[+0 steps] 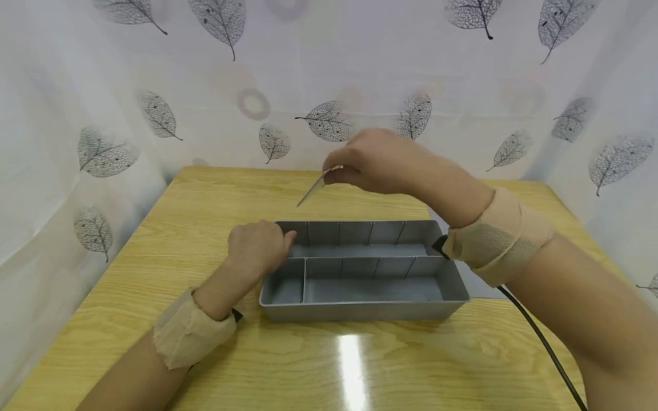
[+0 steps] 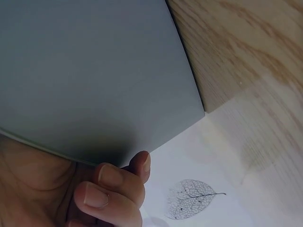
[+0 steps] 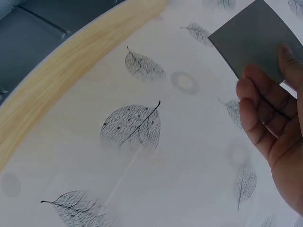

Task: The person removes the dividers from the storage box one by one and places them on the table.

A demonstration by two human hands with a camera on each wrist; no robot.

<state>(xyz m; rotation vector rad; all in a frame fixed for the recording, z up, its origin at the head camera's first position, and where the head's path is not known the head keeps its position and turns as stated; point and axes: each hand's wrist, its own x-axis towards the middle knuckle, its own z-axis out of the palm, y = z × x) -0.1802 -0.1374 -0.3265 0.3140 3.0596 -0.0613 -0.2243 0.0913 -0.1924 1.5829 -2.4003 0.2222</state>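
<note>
A long grey organizer box (image 1: 362,311) sits on the wooden table, split lengthwise by a middle wall into a back and a front row. In the front row, a short divider (image 1: 304,281) stands upright near the left end. My left hand (image 1: 259,248) grips the box's left end, thumb over the rim; the left wrist view shows its curled fingers (image 2: 111,201) beside the grey outer wall (image 2: 94,75). Above the back rim, my right hand (image 1: 377,162) pinches a thin grey divider plate (image 3: 255,40) between thumb and fingers, tilted in the air.
A white sheet (image 1: 480,281) lies beside the box on the right. A black cable (image 1: 545,339) runs from the right wrist strap over the table. Behind the table hangs a leaf-patterned curtain (image 1: 205,131).
</note>
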